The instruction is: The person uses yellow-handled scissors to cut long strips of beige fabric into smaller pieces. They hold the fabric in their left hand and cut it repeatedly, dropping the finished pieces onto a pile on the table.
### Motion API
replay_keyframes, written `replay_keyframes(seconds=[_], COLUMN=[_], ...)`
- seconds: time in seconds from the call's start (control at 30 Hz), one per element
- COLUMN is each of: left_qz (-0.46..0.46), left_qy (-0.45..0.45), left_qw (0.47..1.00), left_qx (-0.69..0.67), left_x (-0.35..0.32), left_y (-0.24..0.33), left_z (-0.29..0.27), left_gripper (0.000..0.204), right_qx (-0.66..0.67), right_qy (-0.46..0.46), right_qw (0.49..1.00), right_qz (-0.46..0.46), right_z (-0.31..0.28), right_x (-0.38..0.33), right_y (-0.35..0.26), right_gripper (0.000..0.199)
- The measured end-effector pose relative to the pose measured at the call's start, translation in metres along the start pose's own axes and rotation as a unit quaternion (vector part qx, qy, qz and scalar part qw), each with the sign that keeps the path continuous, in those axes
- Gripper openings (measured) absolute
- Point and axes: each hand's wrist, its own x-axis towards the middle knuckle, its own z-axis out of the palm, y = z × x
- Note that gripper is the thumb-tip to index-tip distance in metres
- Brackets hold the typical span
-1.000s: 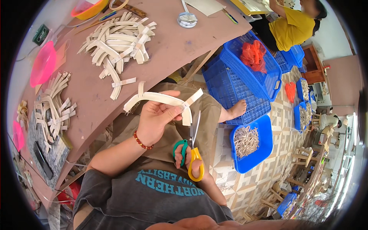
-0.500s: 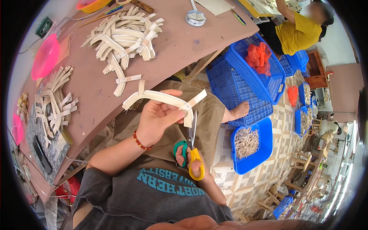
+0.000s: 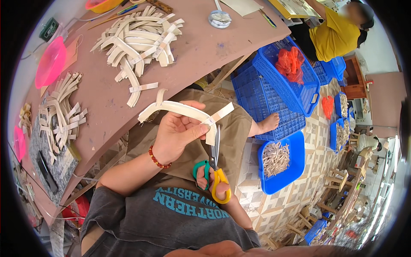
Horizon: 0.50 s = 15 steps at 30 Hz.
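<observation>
My left hand, with a red bead bracelet on its wrist, pinches a curved cream strap piece between thumb and fingers. Short tabs cross the strap near both ends. Just below the strap's right end, my right hand grips scissors with one green and one yellow handle loop. Their blades point up, parted a little, right beside the strap's lower tip; whether they touch it I cannot tell. Both hands are over my lap, off the table's near edge.
On the brown table lie a large pile of cream straps and a smaller bundle. A pink bowl is at left. Blue crates and a blue tub of cream pieces stand right. A person in yellow works beyond.
The scissors and my right hand have dropped slightly toward me. The strap in my left hand has shifted a touch to the right.
</observation>
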Motion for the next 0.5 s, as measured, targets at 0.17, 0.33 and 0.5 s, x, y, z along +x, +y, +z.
replay_keyframes(seconds=[0.17,0.33,0.5], left_qz=[0.008,-0.002,-0.024], left_qy=[-0.005,-0.011,-0.019], left_qw=[1.0,1.0,0.999], left_qx=[0.006,0.006,-0.016], left_x=[-0.001,-0.0005,0.001], left_y=[-0.0013,-0.0023,-0.0008], left_z=[0.0003,-0.0021,-0.0025], left_gripper=[0.039,0.039,0.038], right_qx=[0.013,0.008,0.003], right_qy=[0.062,0.041,0.029], right_qw=[0.997,0.999,0.999], right_qz=[0.046,0.028,0.045], right_z=[0.0057,0.0031,0.0009], right_x=[-0.003,-0.0068,-0.0098], right_y=[-0.0066,-0.005,-0.0059], right_gripper=[0.089,0.087,0.086])
